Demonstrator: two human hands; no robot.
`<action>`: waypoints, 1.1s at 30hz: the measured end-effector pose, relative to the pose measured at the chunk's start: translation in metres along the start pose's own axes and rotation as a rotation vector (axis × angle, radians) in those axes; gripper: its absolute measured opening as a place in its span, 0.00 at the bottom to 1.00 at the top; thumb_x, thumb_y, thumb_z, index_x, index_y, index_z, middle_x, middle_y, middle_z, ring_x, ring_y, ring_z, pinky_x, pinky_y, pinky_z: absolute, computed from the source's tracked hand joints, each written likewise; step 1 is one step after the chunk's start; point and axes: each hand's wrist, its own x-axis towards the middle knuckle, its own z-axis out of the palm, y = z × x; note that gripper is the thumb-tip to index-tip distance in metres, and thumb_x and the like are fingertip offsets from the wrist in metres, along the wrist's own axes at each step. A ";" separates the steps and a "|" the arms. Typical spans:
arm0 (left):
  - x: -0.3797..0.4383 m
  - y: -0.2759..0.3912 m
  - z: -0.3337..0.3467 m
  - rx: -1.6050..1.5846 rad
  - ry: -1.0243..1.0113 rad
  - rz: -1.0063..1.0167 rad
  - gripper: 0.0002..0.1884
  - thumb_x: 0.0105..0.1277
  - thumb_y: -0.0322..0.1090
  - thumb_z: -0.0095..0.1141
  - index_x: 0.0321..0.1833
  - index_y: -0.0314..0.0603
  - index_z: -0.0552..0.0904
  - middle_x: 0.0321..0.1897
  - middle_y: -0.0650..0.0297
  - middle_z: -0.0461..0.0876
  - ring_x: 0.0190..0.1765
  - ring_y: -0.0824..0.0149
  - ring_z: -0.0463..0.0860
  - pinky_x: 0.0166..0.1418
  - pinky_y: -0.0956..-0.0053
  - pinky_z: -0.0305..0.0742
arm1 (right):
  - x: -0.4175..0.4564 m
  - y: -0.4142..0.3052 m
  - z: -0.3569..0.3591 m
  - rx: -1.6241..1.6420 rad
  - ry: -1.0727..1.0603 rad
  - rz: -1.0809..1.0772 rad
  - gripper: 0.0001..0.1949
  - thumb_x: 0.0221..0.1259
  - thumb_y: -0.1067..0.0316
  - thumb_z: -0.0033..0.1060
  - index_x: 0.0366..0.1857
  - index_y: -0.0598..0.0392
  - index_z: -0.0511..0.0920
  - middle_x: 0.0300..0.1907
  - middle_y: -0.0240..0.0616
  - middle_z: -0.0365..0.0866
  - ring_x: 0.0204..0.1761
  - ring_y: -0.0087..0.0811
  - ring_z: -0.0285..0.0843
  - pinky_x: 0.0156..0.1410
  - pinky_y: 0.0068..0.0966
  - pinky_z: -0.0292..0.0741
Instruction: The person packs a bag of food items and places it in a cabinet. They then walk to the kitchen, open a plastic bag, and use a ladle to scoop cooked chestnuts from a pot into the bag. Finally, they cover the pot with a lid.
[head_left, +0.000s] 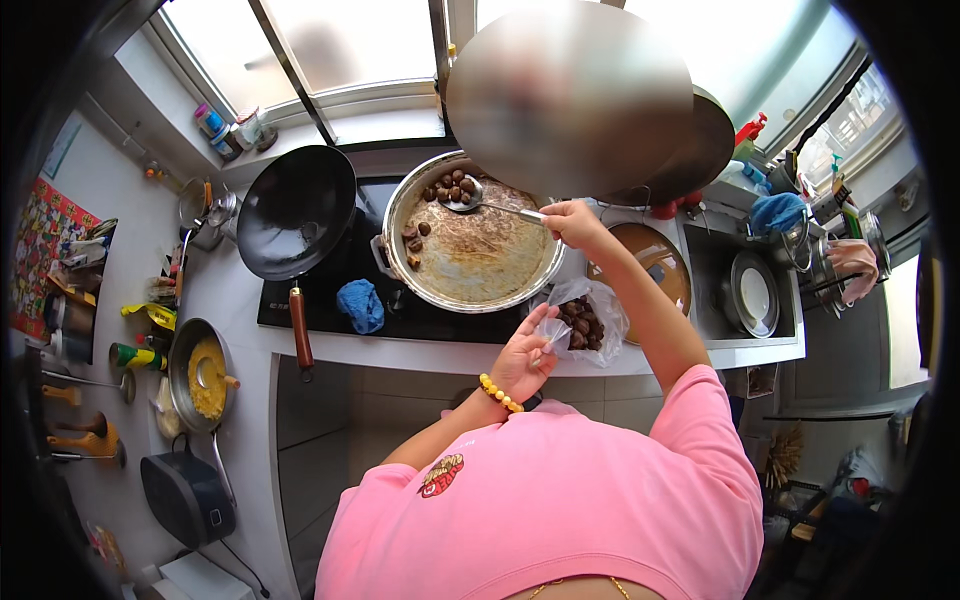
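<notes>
My right hand (574, 225) is closed around the handle of a metal spoon (510, 210). Its bowl lies among chestnuts (454, 180) at the far left of a wide metal pan (480, 255); several brown pieces sit lower at the pan's left side. With thumb and fingers, my left hand (529, 349) holds the edge of a clear plastic bag (611, 307) at the counter's front edge. More chestnuts (581, 326) show in the bag's opening. Behind the bag lies a round brown glass lid (660, 274), partly covered by my right forearm.
Left of the pan are a black wok (296, 214) and a crumpled blue cloth (360, 306) on the cooktop. A pan of yellow food (206, 375) stands on the left counter. At right is a sink (705, 300) with metal bowls. A blurred patch covers the top centre.
</notes>
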 end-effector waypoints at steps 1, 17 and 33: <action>0.000 0.000 -0.001 -0.002 0.006 0.001 0.32 0.62 0.15 0.40 0.70 0.49 0.64 0.67 0.69 0.68 0.29 0.77 0.73 0.34 0.83 0.70 | 0.002 0.005 0.004 -0.014 0.002 -0.024 0.16 0.57 0.69 0.61 0.47 0.67 0.81 0.27 0.33 0.80 0.26 0.21 0.74 0.31 0.20 0.70; 0.001 -0.001 -0.004 0.005 -0.005 -0.012 0.34 0.61 0.15 0.43 0.72 0.50 0.61 0.65 0.70 0.68 0.31 0.76 0.71 0.33 0.83 0.67 | -0.026 0.065 0.044 0.275 0.042 -0.020 0.18 0.61 0.69 0.60 0.54 0.64 0.78 0.23 0.28 0.77 0.21 0.15 0.68 0.24 0.14 0.60; 0.004 0.003 -0.003 0.020 -0.003 0.031 0.34 0.61 0.17 0.40 0.72 0.47 0.61 0.69 0.69 0.66 0.25 0.79 0.69 0.33 0.83 0.66 | -0.242 0.019 -0.061 0.131 0.216 0.003 0.19 0.61 0.71 0.56 0.57 0.63 0.76 0.25 0.26 0.73 0.21 0.12 0.62 0.24 0.11 0.56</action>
